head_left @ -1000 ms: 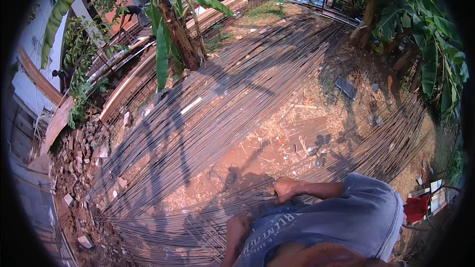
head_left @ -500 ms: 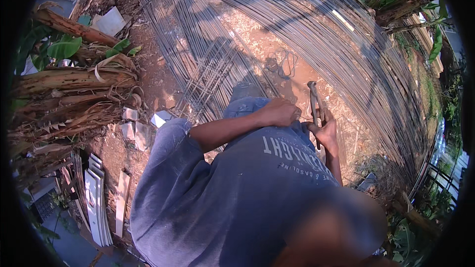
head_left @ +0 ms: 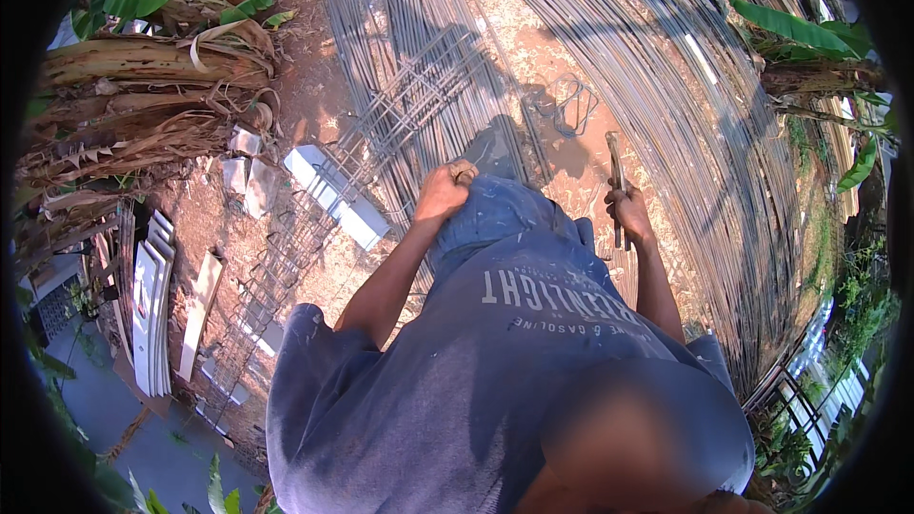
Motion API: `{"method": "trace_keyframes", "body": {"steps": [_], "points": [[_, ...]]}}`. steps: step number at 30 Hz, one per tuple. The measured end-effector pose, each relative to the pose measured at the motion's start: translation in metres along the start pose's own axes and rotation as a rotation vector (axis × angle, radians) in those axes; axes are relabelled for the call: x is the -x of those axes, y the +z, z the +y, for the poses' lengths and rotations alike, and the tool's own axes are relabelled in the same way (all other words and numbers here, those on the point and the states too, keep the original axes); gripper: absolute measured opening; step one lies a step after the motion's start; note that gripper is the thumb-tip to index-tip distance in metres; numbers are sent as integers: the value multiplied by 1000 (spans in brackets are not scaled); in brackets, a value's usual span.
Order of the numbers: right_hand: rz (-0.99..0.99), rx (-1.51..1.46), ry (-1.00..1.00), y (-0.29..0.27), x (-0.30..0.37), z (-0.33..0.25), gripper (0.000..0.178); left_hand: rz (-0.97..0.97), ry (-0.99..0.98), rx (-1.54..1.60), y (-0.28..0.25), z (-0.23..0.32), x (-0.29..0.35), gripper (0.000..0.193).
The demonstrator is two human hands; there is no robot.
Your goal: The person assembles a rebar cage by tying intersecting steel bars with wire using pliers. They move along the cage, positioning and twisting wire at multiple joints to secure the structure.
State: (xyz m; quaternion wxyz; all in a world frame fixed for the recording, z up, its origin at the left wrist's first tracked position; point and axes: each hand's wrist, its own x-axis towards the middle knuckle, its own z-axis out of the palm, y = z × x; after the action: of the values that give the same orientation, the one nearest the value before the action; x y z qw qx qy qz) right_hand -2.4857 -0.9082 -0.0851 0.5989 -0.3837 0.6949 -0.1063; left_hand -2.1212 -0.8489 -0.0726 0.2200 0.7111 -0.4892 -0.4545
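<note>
My right hand [head_left: 628, 214] is wrapped around the handles of a pair of metal pincers [head_left: 615, 154], whose head points away from me. It is to the right of my legs, above the dirt. My left hand [head_left: 442, 194] is closed near my knee, over the blue trousers [head_left: 500, 214]. Whether its fingers hold anything small, I cannot make out. Beyond that hand, a small grid of crossed steel bars [head_left: 419, 86] lies on long reinforcing bars [head_left: 405, 0].
More long bars [head_left: 685, 133] sweep along the right. Left of me are a steel bar cage [head_left: 271, 276], a long white block [head_left: 347, 209], banana trunks [head_left: 152, 67] and stacked white boards [head_left: 152, 314]. A loop of wire [head_left: 574, 105] lies ahead on the dirt.
My left hand has moved left, away from the right hand, to near my knee. The right hand has lowered its grip on the pincers and moved slightly outward. The view has shifted.
</note>
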Motion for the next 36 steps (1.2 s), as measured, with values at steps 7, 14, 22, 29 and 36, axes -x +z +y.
{"method": "trace_keyframes", "body": {"steps": [7,14,22,29,36], "points": [[-17,315,166,-23,-19,178,32,289,-134,12,-24,-9,-31,25],[-50,586,436,-49,-25,169,22,837,-110,164,-118,-11,-77,34],[53,154,51,-4,-117,-52,23,1079,-108,807,-149,-14,-64,18],[-129,302,-260,20,-146,-102,50,1011,-315,1124,-54,-22,-24,15],[-280,178,311,13,-166,-62,18,988,-457,1219,40,-25,21,16]]}}
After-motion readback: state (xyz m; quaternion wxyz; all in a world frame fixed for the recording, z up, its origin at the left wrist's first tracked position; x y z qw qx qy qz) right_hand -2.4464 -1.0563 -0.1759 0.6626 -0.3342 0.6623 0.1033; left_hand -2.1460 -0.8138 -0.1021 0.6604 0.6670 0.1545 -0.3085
